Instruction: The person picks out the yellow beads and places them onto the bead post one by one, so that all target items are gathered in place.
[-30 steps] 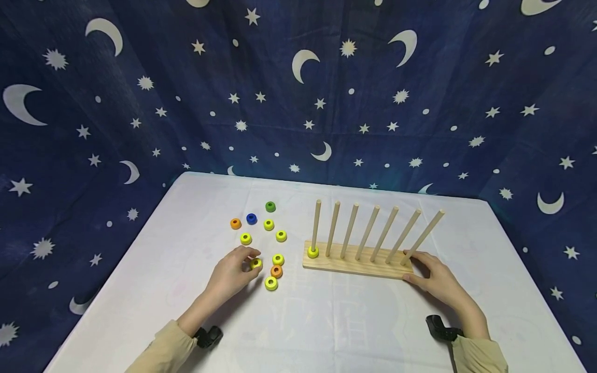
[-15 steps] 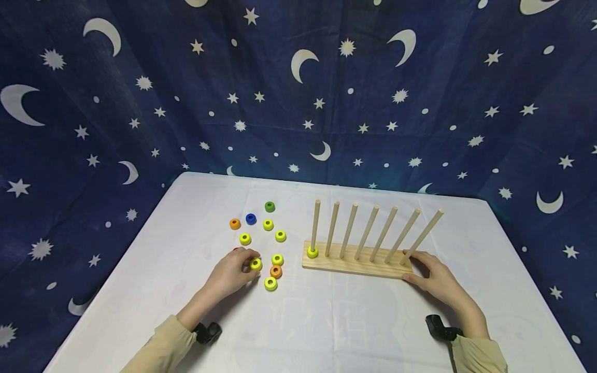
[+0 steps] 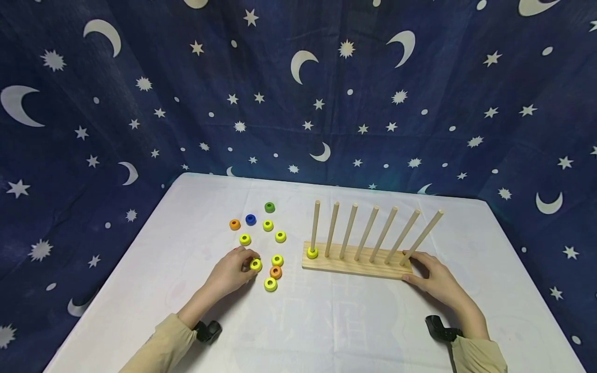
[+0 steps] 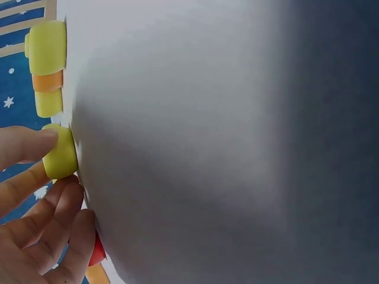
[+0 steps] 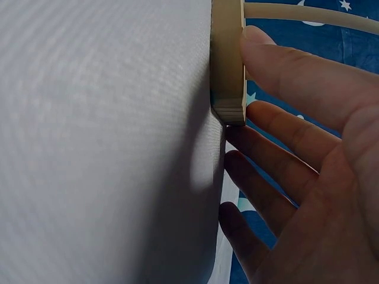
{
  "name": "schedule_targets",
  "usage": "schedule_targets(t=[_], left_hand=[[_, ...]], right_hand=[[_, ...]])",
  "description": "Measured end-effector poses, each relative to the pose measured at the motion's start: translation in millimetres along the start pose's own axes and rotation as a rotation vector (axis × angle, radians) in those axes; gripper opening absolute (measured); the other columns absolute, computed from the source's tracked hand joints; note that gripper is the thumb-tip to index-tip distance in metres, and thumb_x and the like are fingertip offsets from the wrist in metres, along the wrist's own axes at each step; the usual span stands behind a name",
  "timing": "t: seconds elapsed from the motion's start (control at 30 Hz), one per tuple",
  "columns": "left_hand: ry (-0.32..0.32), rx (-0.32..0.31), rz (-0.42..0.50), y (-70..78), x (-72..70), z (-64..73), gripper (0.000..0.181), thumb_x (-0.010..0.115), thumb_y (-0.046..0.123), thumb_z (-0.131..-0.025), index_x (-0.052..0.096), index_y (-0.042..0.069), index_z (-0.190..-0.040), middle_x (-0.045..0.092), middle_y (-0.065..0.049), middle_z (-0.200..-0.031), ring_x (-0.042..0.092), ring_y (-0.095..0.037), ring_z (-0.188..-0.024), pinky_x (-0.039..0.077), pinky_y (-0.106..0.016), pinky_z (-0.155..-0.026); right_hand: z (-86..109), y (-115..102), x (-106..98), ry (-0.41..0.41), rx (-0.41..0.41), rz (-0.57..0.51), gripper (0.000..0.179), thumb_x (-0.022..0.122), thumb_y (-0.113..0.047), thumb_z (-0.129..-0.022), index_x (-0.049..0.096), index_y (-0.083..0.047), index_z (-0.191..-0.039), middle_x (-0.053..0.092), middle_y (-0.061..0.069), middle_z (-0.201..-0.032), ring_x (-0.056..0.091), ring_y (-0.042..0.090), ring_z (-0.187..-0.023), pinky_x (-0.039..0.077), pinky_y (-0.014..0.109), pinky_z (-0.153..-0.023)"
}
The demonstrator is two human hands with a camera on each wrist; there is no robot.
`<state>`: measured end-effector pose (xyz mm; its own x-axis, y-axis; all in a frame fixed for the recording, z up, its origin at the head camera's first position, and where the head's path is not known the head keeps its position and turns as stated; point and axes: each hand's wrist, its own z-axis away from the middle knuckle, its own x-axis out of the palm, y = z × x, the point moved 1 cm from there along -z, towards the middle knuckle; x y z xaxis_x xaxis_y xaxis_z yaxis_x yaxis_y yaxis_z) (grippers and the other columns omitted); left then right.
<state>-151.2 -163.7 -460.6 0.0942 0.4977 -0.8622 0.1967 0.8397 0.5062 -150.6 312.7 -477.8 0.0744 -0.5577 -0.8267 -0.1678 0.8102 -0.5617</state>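
My left hand [image 3: 231,272] pinches a yellow bead [image 3: 255,264] between thumb and fingers, low at the table. The left wrist view has the thumb lying against that yellow bead [image 4: 61,155]. Partly hidden behind the hand is a red bead [image 4: 98,251]. At the right end of a wooden peg stand [image 3: 356,267], my right hand [image 3: 436,277] grips the base, thumb at the front edge and index finger at the back. The right wrist view shows the thumb on the board [image 5: 228,65] and the other fingers spread past its end. One yellow bead [image 3: 312,253] sits on the leftmost peg.
Beside the left hand lie a yellow bead [image 3: 277,260], an orange bead [image 3: 275,272] and another yellow bead [image 3: 270,284]. Farther back are a green bead [image 3: 269,207], a blue bead [image 3: 250,219], an orange bead [image 3: 235,224] and several yellow ones. Several upright pegs rise from the stand.
The left thumb and fingers have drawn slightly closer around the yellow bead, and a sliver of red now shows behind that hand. The right hand and the stand stay in place.
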Motion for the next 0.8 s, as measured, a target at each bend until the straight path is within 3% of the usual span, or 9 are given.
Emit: schedule_targets(t=[0.8], left_hand=[[0.003,-0.052,0.029,-0.4,1.3,1.0,0.021,0.078,0.016,-0.077,0.064,0.012,-0.092,0.056,0.002,-0.081,0.047,-0.012,-0.072,0.039,-0.026,-0.062]], right_hand=[[0.3,-1.1,-0.5,0.000,-0.004,-0.003,0.063,0.075,-0.028,-0.081,0.053,0.001,-0.132,0.052,0.029,-0.134,0.040,0.051,-0.128,0.030,0.068,-0.102]])
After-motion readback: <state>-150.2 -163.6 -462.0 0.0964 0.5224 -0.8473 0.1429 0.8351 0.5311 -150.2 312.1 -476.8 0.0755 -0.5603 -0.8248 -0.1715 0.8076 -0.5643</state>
